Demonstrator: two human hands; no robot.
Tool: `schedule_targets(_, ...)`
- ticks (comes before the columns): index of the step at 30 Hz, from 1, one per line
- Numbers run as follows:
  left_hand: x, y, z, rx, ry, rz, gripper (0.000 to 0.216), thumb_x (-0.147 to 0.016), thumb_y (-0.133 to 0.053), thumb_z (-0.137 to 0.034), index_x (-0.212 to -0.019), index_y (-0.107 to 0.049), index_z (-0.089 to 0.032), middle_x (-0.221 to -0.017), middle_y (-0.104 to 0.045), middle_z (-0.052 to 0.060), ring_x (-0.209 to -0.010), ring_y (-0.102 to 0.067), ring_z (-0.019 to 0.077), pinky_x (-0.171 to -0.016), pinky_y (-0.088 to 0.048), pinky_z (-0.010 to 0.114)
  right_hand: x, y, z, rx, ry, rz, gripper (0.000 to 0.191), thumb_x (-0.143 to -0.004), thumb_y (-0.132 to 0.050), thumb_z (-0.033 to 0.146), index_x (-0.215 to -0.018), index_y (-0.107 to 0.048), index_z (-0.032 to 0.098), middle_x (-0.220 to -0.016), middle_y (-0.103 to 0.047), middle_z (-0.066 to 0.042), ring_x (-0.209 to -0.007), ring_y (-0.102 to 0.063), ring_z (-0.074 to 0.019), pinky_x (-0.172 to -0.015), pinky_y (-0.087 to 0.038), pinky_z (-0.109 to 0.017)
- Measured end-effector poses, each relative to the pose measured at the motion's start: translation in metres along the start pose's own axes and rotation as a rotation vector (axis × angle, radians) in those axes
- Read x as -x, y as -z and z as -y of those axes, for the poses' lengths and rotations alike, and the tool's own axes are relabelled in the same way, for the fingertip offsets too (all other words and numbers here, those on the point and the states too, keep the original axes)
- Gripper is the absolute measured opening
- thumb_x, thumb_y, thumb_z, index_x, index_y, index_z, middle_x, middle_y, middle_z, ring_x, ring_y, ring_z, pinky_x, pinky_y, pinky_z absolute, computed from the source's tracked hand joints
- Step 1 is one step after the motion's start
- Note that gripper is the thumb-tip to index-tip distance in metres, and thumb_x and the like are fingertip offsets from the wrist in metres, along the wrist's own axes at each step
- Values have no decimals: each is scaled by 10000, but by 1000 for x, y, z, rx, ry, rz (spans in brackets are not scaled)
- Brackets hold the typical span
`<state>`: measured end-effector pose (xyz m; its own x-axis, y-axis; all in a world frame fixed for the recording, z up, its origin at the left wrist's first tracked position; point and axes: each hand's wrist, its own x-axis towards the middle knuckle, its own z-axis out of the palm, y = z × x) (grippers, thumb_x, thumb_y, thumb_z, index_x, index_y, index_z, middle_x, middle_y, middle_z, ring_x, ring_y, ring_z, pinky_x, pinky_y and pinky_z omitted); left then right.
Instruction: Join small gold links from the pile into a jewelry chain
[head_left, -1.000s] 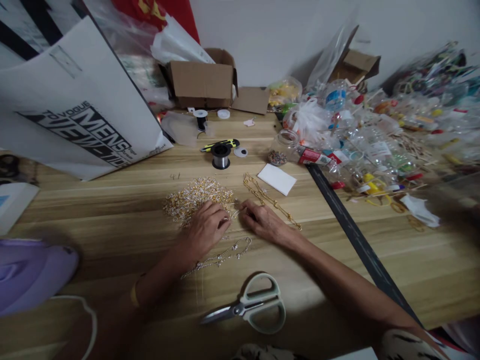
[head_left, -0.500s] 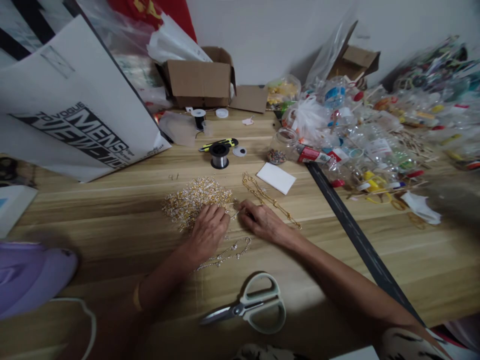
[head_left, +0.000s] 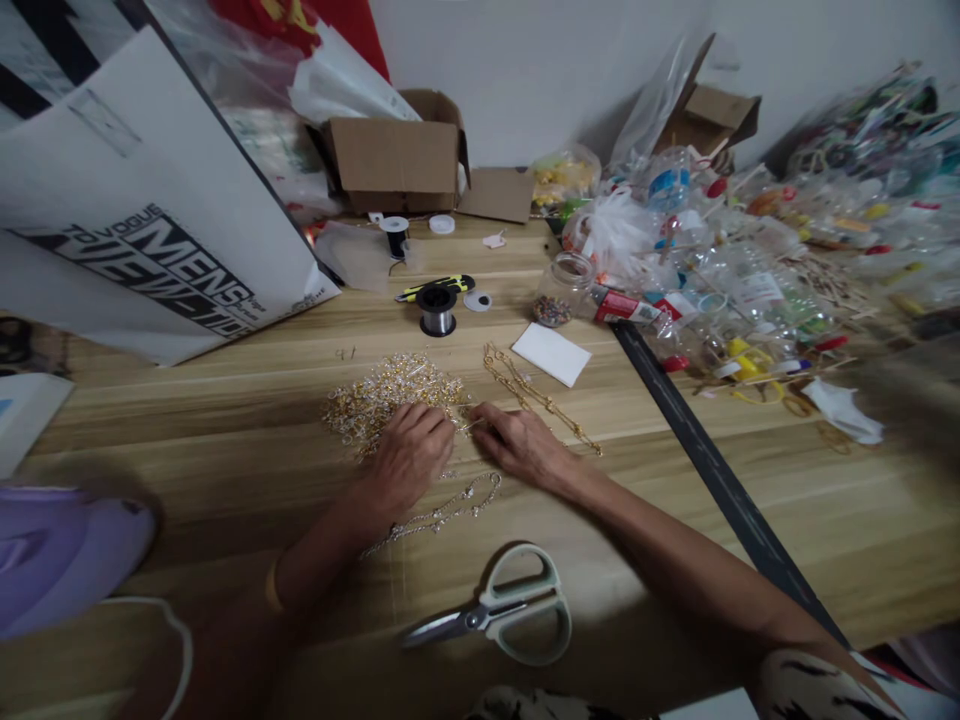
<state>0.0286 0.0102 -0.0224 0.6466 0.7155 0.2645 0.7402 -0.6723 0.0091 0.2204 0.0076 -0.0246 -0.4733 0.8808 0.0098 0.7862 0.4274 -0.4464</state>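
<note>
My left hand [head_left: 407,458] and my right hand [head_left: 520,442] rest on the wooden table [head_left: 225,420], fingertips pinched together over a small metal piece between them. Just beyond the left hand lies a heap of gold and silver beaded links [head_left: 386,392]. A gold chain [head_left: 536,397] runs past the right hand. A finished silver beaded strand [head_left: 450,508] trails on the table under the left wrist. Both hands are closed; what they pinch is too small to name.
Pale-handled scissors [head_left: 504,612] lie near the front edge. A wire spool [head_left: 437,310], a utility knife [head_left: 436,288], a white card [head_left: 552,354] and a bead jar [head_left: 561,291] sit behind. A printed bag [head_left: 150,220], cardboard box [head_left: 397,155] and plastic clutter [head_left: 750,270] crowd the back and right.
Both hands have edged slightly away from me towards the bead heap, fingertips still together. Nothing else has moved.
</note>
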Motion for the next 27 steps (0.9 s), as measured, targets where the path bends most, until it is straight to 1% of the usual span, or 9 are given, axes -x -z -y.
schedule_targets(6,1,1,1,73,52,-13,151,-858,-483,-154,-764,-601,-167,-802,-621,61,-803,-523,204,-764,-401,340,2,-1,0,-53,1,-34,260,-903,-428,246,-1125,-522,148,-762,-679,-81,-630,-586,-170,-594,-344,-243)
schedule_targets(10,1,-1,2,155,90,-41,164,-869,-472,-164,-762,-596,-167,-789,-627,59,-798,-530,198,-753,-408,329,1,-6,1,-77,-19,-79,268,-904,-448,276,-1134,-512,154,-713,-668,-58,-599,-572,-163,-577,-331,-240)
schedule_targets(14,-1,-4,4,255,140,-98,127,-845,-517,-171,-746,-596,-174,-771,-634,45,-772,-540,185,-735,-417,317,0,-12,1,-110,-24,-153,303,-909,-445,300,-1172,-454,148,-700,-659,-33,-590,-565,-156,-567,-322,-231)
schedule_targets(17,-2,-5,4,277,156,-96,96,-823,-545,-159,-748,-602,-175,-765,-637,42,-770,-548,186,-731,-421,316,0,-14,2,-84,12,-187,287,-927,-409,318,-1153,-454,148,-725,-663,-43,-587,-565,-154,-564,-314,-231)
schedule_targets(21,-2,-3,1,254,159,-68,131,-837,-519,-162,-739,-605,-171,-760,-635,56,-777,-545,200,-729,-420,330,0,-16,3,-41,69,-172,244,-945,-381,326,-1075,-511,167,-755,-664,-58,-608,-570,-145,-571,-294,-231)
schedule_targets(27,-2,-2,-2,217,162,-60,146,-840,-511,-169,-727,-603,-176,-745,-626,49,-772,-541,193,-721,-418,321,-2,-20,2,-6,64,-139,245,-954,-373,338,-1027,-538,172,-772,-659,-61,-627,-569,-144,-577,-282,-233)
